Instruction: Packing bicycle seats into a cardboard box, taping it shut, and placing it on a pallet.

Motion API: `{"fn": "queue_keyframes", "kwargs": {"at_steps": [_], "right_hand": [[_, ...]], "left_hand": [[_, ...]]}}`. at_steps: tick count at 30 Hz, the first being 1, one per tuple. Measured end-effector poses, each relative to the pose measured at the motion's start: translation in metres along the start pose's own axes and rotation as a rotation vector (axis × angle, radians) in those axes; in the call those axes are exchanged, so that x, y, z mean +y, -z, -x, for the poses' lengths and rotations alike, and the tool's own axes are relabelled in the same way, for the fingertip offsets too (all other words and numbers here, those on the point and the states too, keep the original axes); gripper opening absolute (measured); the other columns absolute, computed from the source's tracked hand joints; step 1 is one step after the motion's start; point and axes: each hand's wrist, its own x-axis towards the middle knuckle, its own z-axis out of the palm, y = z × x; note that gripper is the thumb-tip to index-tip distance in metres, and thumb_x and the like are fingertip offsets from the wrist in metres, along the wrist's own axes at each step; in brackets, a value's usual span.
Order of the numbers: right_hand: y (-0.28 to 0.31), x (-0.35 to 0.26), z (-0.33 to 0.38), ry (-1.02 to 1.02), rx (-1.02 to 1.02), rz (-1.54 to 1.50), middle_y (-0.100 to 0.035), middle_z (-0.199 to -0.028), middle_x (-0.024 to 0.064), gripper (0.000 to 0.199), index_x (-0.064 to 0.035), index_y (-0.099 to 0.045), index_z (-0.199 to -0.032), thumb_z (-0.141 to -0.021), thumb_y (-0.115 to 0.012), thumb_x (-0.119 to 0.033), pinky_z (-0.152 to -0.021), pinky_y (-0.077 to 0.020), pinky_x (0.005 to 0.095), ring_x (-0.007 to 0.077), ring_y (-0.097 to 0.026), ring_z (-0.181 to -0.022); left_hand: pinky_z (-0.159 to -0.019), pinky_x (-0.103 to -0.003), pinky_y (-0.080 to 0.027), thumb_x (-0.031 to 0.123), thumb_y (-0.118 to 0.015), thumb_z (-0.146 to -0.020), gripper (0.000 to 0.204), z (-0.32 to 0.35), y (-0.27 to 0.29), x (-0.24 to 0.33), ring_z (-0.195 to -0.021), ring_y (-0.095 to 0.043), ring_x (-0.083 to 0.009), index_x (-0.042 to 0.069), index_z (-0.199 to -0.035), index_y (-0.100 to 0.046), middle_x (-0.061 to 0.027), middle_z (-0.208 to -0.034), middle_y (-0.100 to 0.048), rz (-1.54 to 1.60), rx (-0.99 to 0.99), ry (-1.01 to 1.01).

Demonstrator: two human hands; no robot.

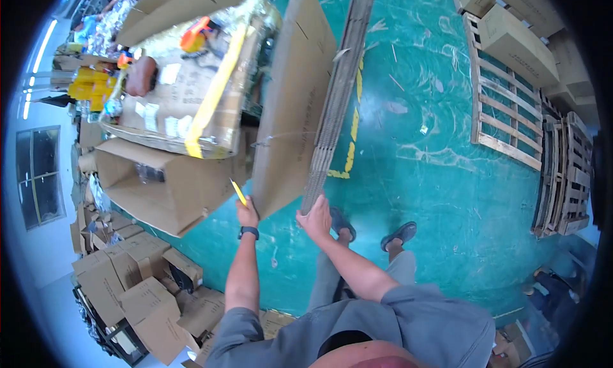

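Observation:
My left hand [247, 211] is closed around a slim yellow tool [239, 193] with a pointed tip. It is also at the near lower corner of a wide brown cardboard panel [297, 106] standing on edge; whether it grips the panel I cannot tell. A stack of flattened cardboard [329, 128], seen edge-on with several layers, stands just right of that panel. My right hand [315, 219] is wrapped round the near end of this stack. Left of the panel, an open cardboard box [185, 192] lies with its opening toward the left.
A wrapped carton [191, 93] with a yellow strap rises behind the open box, with an orange tool [195, 36] on top. Cartons [143, 298] are heaped at lower left. Wooden pallets [507, 106] and more boxes [517, 42] line the right. Yellow tape [350, 154] marks the green floor.

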Motion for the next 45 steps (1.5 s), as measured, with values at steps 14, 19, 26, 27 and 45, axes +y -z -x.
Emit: {"fn": "queue_keyframes", "kwargs": {"at_steps": [14, 19, 26, 27, 45], "right_hand": [[0.16, 0.035, -0.185, 0.231, -0.461, 0.133, -0.075, -0.12, 0.0192, 0.091, 0.0016, -0.055, -0.154, -0.086, -0.09, -0.046, -0.085, -0.0612, 0.0423, 0.0282, -0.075, -0.097], [0.403, 0.087, -0.284, 0.113, -0.462, -0.021, -0.076, -0.107, 0.0128, 0.079, 0.0, -0.057, -0.153, -0.092, -0.087, -0.041, -0.072, -0.0593, 0.0384, 0.0207, -0.072, -0.087], [0.664, -0.047, -0.414, 0.053, -0.471, -0.047, -0.074, -0.128, 0.0143, 0.077, -0.0032, -0.053, -0.159, -0.098, -0.082, -0.042, -0.09, -0.0593, 0.0372, 0.0209, -0.071, -0.109], [0.677, -0.086, -0.434, 0.11, -0.526, -0.058, -0.073, -0.133, 0.0144, 0.077, -0.004, -0.052, -0.16, -0.1, -0.081, -0.042, -0.094, -0.0591, 0.0379, 0.0212, -0.071, -0.115], [0.682, -0.57, -0.93, 0.062, -0.774, -0.496, -0.06, -0.15, 0.0198, 0.062, -0.0018, -0.042, -0.164, -0.118, -0.051, -0.043, -0.108, -0.0558, 0.0456, 0.0303, -0.064, -0.133]], "left_hand": [[-0.08, -0.052, -0.057, 0.043, -0.061, -0.111, 0.045, 0.028, 0.03, 0.226, -0.087, -0.07, -0.041, -0.001, -0.111, -0.059, -0.0193, -0.095, -0.07, 0.013, -0.105, -0.07], [-0.051, -0.035, -0.047, 0.052, -0.054, -0.114, 0.045, 0.041, -0.028, 0.41, -0.058, -0.057, -0.0179, 0.008, -0.107, -0.056, -0.0061, -0.079, -0.059, 0.72, -0.542, 0.389], [-0.056, -0.028, -0.05, 0.046, -0.053, -0.116, 0.037, 0.001, -0.074, 0.67, -0.067, -0.059, -0.0112, 0.01, -0.117, -0.06, -0.0003, -0.084, -0.062, 0.879, -0.823, 0.358], [-0.056, -0.028, -0.05, 0.041, -0.059, -0.114, 0.034, -0.012, -0.078, 0.705, -0.069, -0.061, -0.0105, 0.008, -0.121, -0.06, -0.0009, -0.087, -0.064, 0.874, -0.835, 0.221], [-0.063, -0.026, -0.043, 0.038, -0.056, -0.116, 0.032, -0.542, -0.215, 1.156, -0.078, -0.052, -0.0047, 0.013, -0.135, -0.062, 0.0035, -0.098, -0.064, 1.147, -1.247, -0.29]]}}
